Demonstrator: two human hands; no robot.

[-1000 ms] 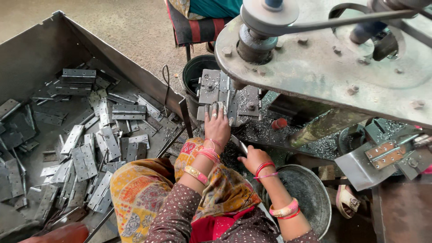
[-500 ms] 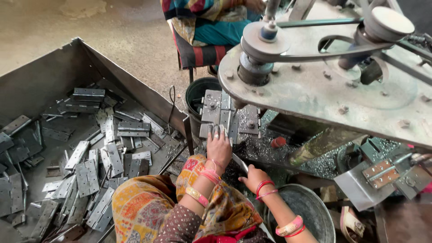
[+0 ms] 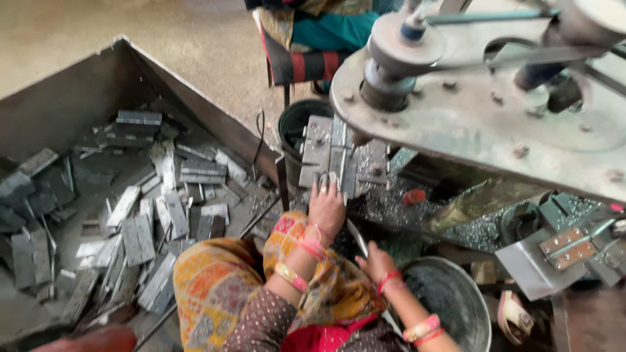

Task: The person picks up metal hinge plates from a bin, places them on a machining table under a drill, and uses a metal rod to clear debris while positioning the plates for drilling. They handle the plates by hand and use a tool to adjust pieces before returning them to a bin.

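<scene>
Metal plate (image 3: 329, 153) under left hand's (image 3: 326, 207) fingertips; right hand (image 3: 377, 262) apparently apart.

No packages, labels, signs or screens seem visible.

Soft daylight fills the scene, brightest on the bare floor (image 3: 98, 26) at the upper left, which looks washed out. No hard shadows fall anywhere; the dimmest areas lie under the machine plate (image 3: 495, 124) and inside the dark bucket (image 3: 297, 120). The metal pieces in the bin (image 3: 72, 104) give dull grey reflections without glare. The whole picture is soft with motion blur: edges of the pulley (image 3: 398, 45) and the left hand (image 3: 326, 208) are smeared, and fine detail is lost.
</scene>
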